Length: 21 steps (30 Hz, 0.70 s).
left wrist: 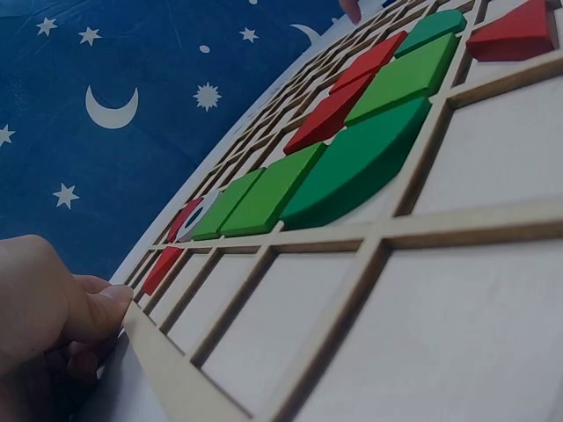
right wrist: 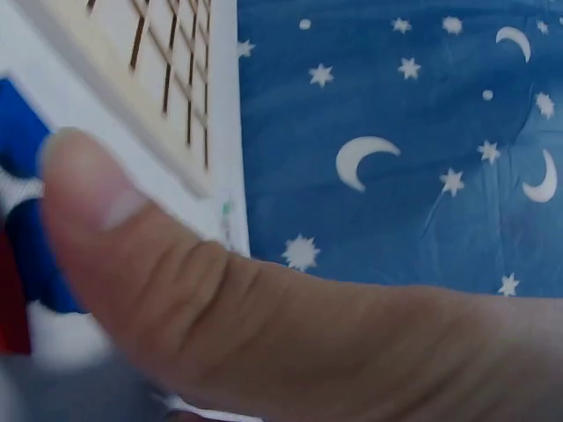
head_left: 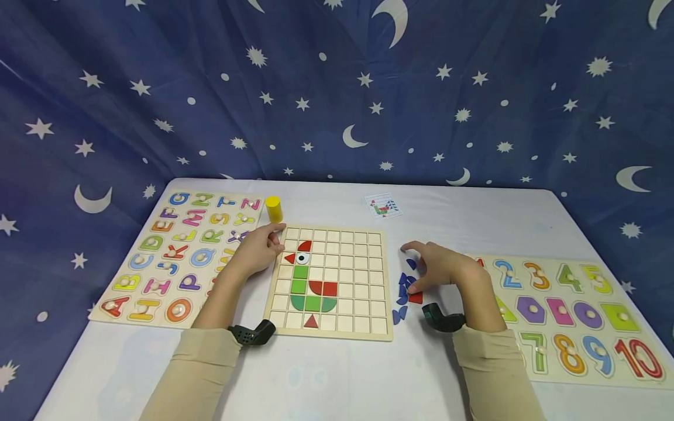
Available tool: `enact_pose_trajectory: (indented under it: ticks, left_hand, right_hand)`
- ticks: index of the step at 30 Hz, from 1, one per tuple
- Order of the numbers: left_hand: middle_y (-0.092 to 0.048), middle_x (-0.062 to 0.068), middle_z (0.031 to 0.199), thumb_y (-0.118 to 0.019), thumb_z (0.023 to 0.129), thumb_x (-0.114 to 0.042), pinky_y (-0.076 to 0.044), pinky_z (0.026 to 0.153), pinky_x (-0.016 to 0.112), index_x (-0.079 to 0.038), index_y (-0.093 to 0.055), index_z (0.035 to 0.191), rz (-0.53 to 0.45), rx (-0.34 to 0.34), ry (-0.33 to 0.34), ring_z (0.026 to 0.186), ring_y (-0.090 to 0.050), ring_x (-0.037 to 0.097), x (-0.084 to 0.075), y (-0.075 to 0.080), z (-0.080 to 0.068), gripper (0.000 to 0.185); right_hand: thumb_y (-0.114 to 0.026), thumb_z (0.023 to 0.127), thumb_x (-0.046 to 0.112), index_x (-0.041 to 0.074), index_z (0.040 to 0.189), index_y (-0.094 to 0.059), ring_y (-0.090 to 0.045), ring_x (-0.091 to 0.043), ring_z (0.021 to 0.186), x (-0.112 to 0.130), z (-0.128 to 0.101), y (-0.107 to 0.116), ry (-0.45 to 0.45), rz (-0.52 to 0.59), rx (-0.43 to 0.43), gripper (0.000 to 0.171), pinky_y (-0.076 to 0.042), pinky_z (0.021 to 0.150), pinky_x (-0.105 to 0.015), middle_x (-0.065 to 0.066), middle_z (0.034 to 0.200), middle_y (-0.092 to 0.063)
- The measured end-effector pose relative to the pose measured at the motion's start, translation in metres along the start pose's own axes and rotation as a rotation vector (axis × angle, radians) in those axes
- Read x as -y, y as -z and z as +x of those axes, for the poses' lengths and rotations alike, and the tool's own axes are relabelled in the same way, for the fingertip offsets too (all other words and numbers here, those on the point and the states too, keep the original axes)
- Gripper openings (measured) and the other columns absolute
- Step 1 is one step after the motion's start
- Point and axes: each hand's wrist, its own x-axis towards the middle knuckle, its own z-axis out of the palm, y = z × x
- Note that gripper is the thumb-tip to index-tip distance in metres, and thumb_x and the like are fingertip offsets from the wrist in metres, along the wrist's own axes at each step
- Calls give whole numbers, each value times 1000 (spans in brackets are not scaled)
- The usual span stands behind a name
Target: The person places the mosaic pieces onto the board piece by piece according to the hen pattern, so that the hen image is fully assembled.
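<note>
In the head view my left hand (head_left: 258, 251) holds the upper left corner of the wooden grid board (head_left: 358, 337). In the left wrist view the thumb (left wrist: 110, 303) lies on the board's rim, with other fingers curled below it. A bird figure of red, green and eye-marked tiles lies in the grid, its green tiles (head_left: 299, 286) forming the neck and belly. Right of the board, my right hand (head_left: 439, 266) reaches over a loose group of blue pieces (head_left: 402, 299), thumb and index finger spread apart. Its thumb is right at the blue pieces, beside a red piece (head_left: 415, 298).
A letter puzzle board (head_left: 150, 286) lies on the left, and a number and shape puzzle board (head_left: 574, 345) on the right. A yellow cylinder (head_left: 274, 209) stands behind the grid board's left corner. Farther back lies a small pattern card (head_left: 384, 206). A starry blue curtain (head_left: 337, 88) encloses the table.
</note>
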Motion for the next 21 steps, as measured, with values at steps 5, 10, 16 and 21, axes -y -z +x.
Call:
enact_pose_trajectory:
  ticks: [5, 10, 16, 21]
  left_hand:
    - [-51, 5, 92, -58, 92, -12, -37, 76, 33, -12, -46, 140, 3, -8, -8, 83, -47, 20, 0, 0, 0, 50]
    - [-51, 5, 92, -58, 92, -12, -37, 76, 33, -12, -46, 140, -1, -10, -16, 82, -47, 20, 1, 0, 1, 50]
    - [-51, 5, 92, -58, 92, -11, -37, 76, 33, -11, -45, 140, 0, -6, -26, 83, -47, 20, 2, -1, 1, 50]
    - [-50, 5, 92, -58, 92, -12, -37, 76, 33, -12, -46, 140, 2, -5, -18, 83, -47, 20, 3, -1, 1, 50]
  right_hand:
    - [-89, 55, 44, 28, 151, -22, -48, -36, 116, -4, 3, -3, -59, -25, 39, 118, -41, 93, -63, -18, 135, -43]
    - [-89, 54, 42, 28, 152, -19, -41, -43, 124, -8, 2, -1, -100, -24, 33, 122, -35, 95, -68, -21, 144, -34]
    - [-87, 59, 42, 19, 152, -19, -37, -45, 129, -27, 0, 4, -122, 9, 2, 117, -32, 99, -68, -26, 143, -38]
    - [-81, 71, 38, 12, 149, -27, -50, -36, 110, -37, 3, 6, -110, 62, -79, 98, -41, 97, -58, -21, 120, -56]
